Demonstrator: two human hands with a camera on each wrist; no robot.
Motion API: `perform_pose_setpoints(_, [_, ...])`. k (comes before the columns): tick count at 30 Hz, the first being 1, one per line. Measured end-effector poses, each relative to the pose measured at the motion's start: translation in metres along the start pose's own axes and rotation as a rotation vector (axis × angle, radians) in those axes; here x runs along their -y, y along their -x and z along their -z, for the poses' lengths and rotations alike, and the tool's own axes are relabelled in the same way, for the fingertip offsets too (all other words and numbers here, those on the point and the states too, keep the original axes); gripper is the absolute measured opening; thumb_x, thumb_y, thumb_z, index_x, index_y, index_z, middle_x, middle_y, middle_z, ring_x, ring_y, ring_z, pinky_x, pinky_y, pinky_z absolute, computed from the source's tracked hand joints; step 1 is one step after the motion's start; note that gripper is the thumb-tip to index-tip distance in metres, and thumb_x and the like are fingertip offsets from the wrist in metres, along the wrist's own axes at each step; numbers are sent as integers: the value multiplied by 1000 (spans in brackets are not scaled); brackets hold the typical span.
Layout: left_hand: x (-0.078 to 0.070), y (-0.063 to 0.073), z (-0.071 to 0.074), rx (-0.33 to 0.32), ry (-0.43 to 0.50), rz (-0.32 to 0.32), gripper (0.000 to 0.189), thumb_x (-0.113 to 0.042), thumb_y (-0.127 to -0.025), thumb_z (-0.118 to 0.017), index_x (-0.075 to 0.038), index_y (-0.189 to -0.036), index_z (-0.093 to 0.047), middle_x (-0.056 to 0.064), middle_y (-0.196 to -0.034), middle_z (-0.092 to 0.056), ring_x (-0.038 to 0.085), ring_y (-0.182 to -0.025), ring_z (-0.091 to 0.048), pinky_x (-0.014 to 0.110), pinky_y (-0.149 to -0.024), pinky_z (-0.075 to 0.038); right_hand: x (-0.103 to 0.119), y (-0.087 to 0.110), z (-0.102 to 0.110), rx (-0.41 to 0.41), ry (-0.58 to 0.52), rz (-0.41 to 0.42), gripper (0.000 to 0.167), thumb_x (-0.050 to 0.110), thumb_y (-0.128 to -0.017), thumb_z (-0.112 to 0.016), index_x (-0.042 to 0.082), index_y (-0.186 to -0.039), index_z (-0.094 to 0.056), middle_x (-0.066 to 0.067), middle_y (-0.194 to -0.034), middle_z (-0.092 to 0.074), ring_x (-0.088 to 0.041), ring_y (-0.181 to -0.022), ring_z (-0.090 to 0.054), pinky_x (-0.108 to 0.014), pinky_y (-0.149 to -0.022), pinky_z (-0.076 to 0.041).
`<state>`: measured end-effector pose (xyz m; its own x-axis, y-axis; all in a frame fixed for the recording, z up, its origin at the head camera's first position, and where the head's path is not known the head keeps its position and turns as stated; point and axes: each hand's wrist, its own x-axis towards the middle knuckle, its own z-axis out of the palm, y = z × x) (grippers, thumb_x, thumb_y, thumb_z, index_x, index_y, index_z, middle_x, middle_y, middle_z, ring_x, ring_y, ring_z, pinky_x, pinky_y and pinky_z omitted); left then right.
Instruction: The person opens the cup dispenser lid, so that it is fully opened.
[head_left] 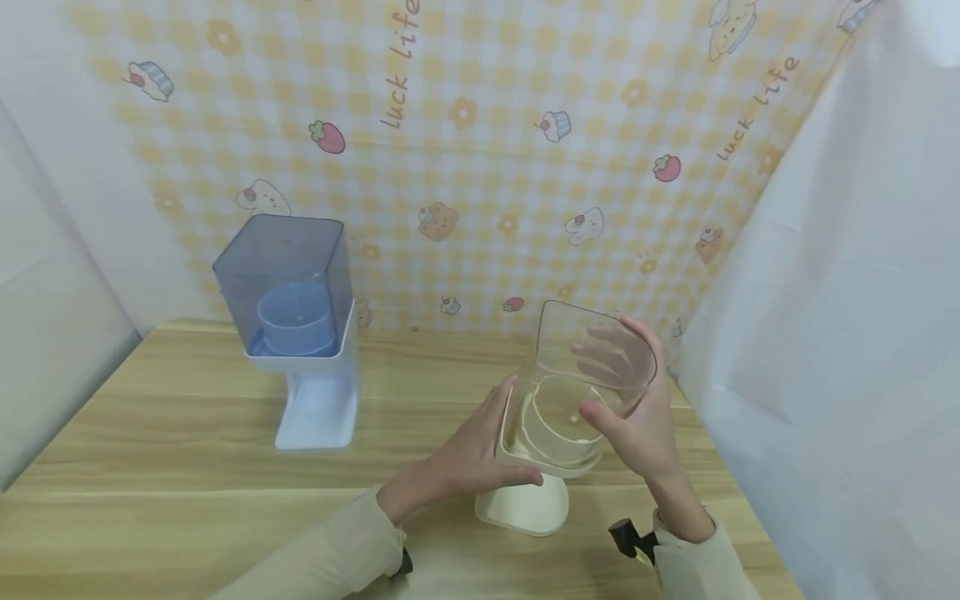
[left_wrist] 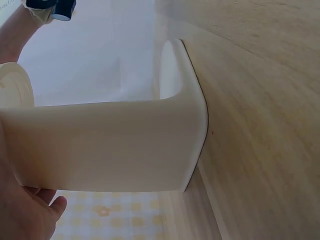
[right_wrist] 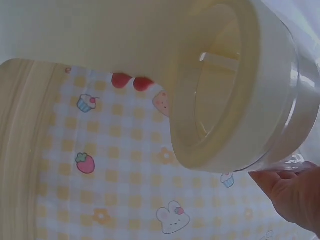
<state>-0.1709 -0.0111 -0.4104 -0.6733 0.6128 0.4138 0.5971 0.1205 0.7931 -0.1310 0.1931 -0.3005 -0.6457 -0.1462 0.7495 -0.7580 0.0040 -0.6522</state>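
Clear hard plastic makes up the hopper (head_left: 592, 367), which sits on a cream base (head_left: 525, 500) near the front right of the wooden table (head_left: 187, 433). It looks light and stiff, hollow and empty, so the judgement is that it lifts with little force. Its smooth walls may slip under dry fingers, and thin plastic of this kind could crack if squeezed hard. The best holds seem to be the flat side walls and the cream collar under them, not the open top rim.

The right hand (head_left: 637, 408) wraps the hopper's right side, thumb on the front wall and fingers curled round the back, seen through the plastic. The left hand (head_left: 472, 458) lies against the left side where the hopper meets the collar, fingers fairly straight and thumb under the edge; whether it grips or only steadies is hard to tell, since the left wrist view shows mostly the base's foot. Both forearms come in low from the near edge.

A blue dispenser (head_left: 292, 317) stands apart, back left.
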Motion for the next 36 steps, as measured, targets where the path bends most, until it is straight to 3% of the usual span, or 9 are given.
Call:
perform_pose_setpoints(8, [-1,-3,2,30,-1,-79,113,-75,-75,-68,-35,-158,-3,-12,-153,-34,11,-138,-40,45,-112,-41,5,2,-1,18,52,-4,97,13,-76,-88,-4,-149,-26,-18,-137,-52,-27,-120,-63,-31,-100,-53])
perform_pose_setpoints(14, [-1,-2,3,50,34,-39,113,-74,-76,-69,-37,-158,-2,-10,-153,-33,12,-137,-39,49,-113,-40,5,0,0,36,75,-12,97,14,-77,-88,-5,-149,-25,-23,-137,-51,-26,-120,-62,-32,-100,-53])
perform_pose_setpoints(21, [-1,-3,2,1,64,-20,117,-69,-73,-76,-36,-159,-3,-11,-153,-32,13,-136,-42,48,-112,-40,1,-5,0,54,51,-60,96,13,-77,-87,-1,-150,-25,-21,-140,-50,-26,-123,-60,-34,-104,-51])
perform_pose_setpoints(27, [1,1,-3,10,18,17,122,-70,-74,-74,-34,-159,6,-5,-161,-21,19,-148,-29,51,-118,-33,-7,5,2,9,-125,63,96,16,-79,-86,-5,-150,-25,-25,-139,-50,-34,-123,-60,-41,-105,-50])
perform_pose_setpoints(32, [2,1,0,-16,63,14,120,-66,-73,-78,-35,-159,0,-8,-157,-26,15,-142,-36,50,-115,-38,-8,6,3,-116,-191,133,95,22,-76,-88,-5,-146,-30,-25,-137,-52,-34,-120,-61,-41,-101,-53])
perform_pose_setpoints(36, [3,-2,2,-8,25,26,118,-65,-73,-79,-39,-157,0,-12,-153,-29,12,-137,-39,49,-113,-39,-2,0,7,-175,-252,217,94,21,-74,-89,-6,-143,-32,-26,-133,-54,-36,-118,-62,-42,-100,-53])
